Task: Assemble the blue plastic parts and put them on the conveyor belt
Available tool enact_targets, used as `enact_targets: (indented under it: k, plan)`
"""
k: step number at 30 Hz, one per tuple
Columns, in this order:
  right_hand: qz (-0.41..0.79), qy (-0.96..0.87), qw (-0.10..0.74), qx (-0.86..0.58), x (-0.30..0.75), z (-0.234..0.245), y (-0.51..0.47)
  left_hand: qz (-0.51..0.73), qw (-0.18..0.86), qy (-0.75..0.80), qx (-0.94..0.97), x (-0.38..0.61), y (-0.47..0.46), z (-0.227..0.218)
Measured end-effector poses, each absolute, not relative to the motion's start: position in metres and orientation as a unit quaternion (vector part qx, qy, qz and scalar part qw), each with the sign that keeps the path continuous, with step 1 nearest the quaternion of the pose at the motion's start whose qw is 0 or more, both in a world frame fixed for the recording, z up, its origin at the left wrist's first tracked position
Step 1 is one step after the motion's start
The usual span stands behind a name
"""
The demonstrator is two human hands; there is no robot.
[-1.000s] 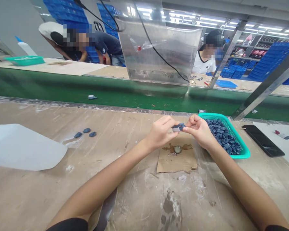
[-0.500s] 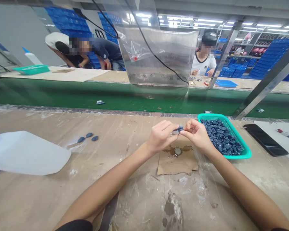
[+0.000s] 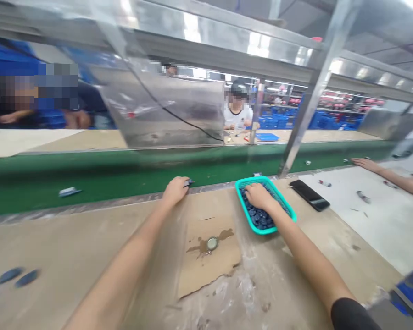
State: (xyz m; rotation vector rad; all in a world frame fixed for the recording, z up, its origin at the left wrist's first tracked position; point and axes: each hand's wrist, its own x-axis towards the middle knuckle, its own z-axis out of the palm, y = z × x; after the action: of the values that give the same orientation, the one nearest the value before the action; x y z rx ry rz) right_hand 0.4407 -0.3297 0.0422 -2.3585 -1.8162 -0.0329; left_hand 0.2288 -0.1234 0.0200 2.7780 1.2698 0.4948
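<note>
My left hand [image 3: 175, 191] is closed around a small blue-grey plastic part [image 3: 189, 183], held at the far edge of the table beside the green belt. Much of that part is hidden by my fingers. My right hand [image 3: 259, 197] reaches into a turquoise basket [image 3: 293, 215] filled with small dark blue plastic pieces [image 3: 261, 219]. Its fingertips are hidden among the pieces, so whether they grip one does not show. Between my arms lies a torn cardboard piece [image 3: 206, 270] with a brown wet stain and a round metal cap [image 3: 212, 243] on it.
A green conveyor belt [image 3: 206, 167] runs beyond the table, carrying a grey-white part [image 3: 69, 191]. A black phone [image 3: 309, 195] lies right of the basket, near a metal post [image 3: 304, 91]. Another person's hand [image 3: 366, 163] rests at far right. Two dark pieces [image 3: 26, 277] lie at left.
My hands have parted: the left moved forward and left to the belt edge with the part, the right went into the basket. The view has turned right.
</note>
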Motion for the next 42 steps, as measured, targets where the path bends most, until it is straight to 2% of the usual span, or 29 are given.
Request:
enact_targets:
  k: [9, 14, 19, 27, 31, 35, 42]
  plan:
    - [-0.017, -0.602, 0.075, -0.795, 0.436, 0.046, -0.33, 0.283, 0.09, 0.422, 0.857, 0.207, -0.135, 0.0]
    - [-0.01, -0.611, 0.081, -0.787, 0.437, 0.046, -0.329, 0.271, 0.107, 0.441, 0.849, 0.203, -0.133, 0.003]
    - [-0.009, -0.622, 0.091, -0.777, 0.436, 0.044, -0.328, 0.256, 0.059, 0.384, 0.885, 0.207, -0.137, 0.002]
    - [-0.008, -0.618, 0.112, -0.778, 0.435, 0.042, -0.33, 0.214, 0.018, 0.386, 0.897, 0.205, -0.134, -0.006]
    - [-0.011, -0.619, 0.136, -0.774, 0.436, 0.042, -0.329, 0.218, 0.041, 0.382, 0.897, 0.204, -0.133, -0.01]
    - [-0.02, -0.635, 0.153, -0.757, 0.434, 0.039, -0.33, 0.25, 0.116, 0.381, 0.883, 0.202, -0.145, -0.009]
    - [-0.043, -0.637, 0.213, -0.74, 0.445, 0.028, -0.328, 0.294, 0.089, 0.466, 0.83, 0.199, -0.131, -0.02]
